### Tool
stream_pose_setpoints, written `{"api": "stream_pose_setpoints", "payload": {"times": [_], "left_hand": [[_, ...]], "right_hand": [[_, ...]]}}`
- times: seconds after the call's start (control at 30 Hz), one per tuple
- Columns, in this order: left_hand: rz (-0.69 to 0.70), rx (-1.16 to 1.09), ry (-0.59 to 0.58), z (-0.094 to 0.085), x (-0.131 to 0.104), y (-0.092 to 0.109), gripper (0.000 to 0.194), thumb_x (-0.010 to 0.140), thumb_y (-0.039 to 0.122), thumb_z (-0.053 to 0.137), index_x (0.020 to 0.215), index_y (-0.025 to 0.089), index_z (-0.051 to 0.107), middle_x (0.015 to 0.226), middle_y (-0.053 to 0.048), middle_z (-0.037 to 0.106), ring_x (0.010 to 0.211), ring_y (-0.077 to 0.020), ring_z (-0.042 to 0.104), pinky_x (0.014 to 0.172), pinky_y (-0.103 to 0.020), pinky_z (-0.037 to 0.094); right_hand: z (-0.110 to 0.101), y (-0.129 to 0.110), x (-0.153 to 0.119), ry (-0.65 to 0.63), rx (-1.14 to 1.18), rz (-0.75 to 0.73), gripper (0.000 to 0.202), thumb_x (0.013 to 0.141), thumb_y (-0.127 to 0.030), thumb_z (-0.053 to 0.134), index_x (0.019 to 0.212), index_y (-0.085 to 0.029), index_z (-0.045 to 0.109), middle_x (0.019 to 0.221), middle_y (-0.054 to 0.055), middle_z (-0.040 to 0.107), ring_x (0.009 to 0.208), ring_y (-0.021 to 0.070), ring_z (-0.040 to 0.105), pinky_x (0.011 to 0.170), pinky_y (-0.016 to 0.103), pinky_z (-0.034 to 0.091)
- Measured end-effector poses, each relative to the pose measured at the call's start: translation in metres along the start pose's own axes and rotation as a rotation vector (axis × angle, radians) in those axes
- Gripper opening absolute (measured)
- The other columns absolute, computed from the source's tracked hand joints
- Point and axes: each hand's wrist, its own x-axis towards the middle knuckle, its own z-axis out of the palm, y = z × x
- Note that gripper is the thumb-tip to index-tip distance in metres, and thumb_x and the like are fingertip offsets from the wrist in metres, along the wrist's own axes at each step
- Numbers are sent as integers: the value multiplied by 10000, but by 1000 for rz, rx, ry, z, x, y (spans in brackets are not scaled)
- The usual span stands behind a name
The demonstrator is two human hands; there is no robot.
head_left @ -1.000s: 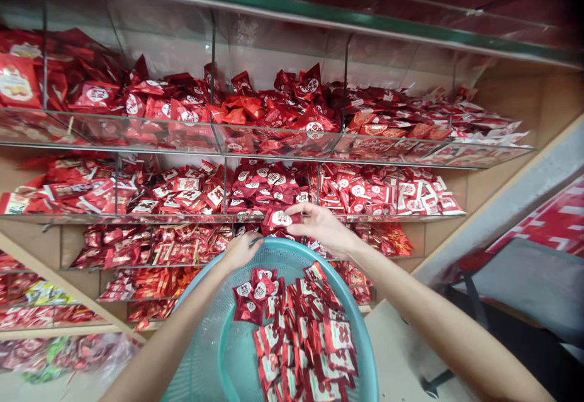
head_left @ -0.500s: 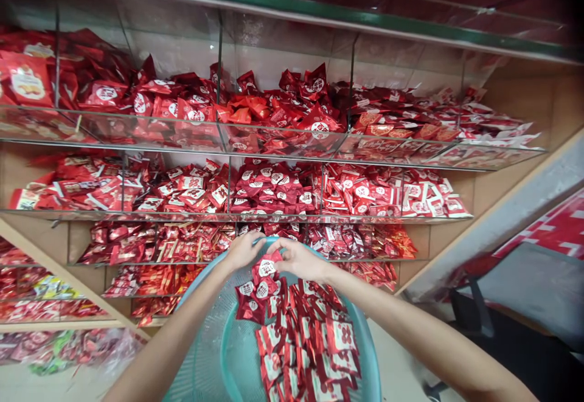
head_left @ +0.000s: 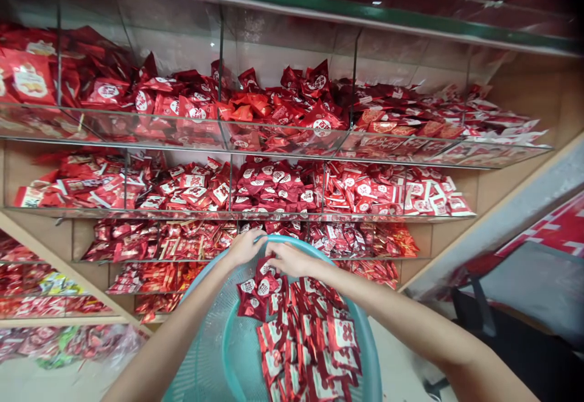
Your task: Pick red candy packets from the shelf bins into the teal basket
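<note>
A teal plastic basket (head_left: 370, 353) stands low in the middle, holding many small red packets (head_left: 319, 335) on its right side. Several darker red packets (head_left: 252, 304) with white round labels lie near its far side. My left hand (head_left: 246, 247) is closed on the basket's far rim. Just right of it, my right hand (head_left: 285, 259) reaches inside over the dark packets, its fingers bent at the topmost one; whether it grips that packet is unclear.
Glass-fronted shelves (head_left: 274, 155) full of red packets rise beyond the basket. More bags (head_left: 86, 344) lie at the lower left. A black chair (head_left: 493, 335) stands at the right.
My right hand has moved slightly left and its fingers now cover more of the topmost packet. My left hand stays on the rim. The view has shifted slightly.
</note>
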Motion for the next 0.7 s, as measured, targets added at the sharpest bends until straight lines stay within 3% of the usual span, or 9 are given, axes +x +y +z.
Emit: {"api": "stream_pose_setpoints", "payload": {"times": [0.23,0.37,0.53,0.7], "left_hand": [[12,-138,-10,-1,2,-6,337,841,418,409,967,211,644,952,-24,673,854,-168,589,765,-248,425],[28,-376,-93,-9,7,-9,367,822,433,420,815,150,653,790,-18,661,741,-152,565,687,-239,431],[-43,-587,-156,-16,8,-9,372,792,451,471,762,122,642,705,-11,629,674,-138,536,630,-236,421],[-62,-604,-143,-14,7,-10,352,758,448,520,798,123,647,746,-26,647,718,-153,554,681,-261,437]], "right_hand": [[12,-17,18,-157,-516,-161,282,803,4,360,976,-138,531,955,84,593,795,171,556,641,281,440],[26,-19,22,-136,-716,-227,244,865,-69,392,1032,-149,551,1002,102,594,871,197,579,704,319,472],[50,-25,29,-140,-793,-326,165,882,-152,453,950,-161,603,925,74,620,874,181,593,735,310,486],[74,-26,44,-179,-785,-344,183,882,-152,447,879,-142,630,927,78,646,880,182,607,737,324,492]]}}
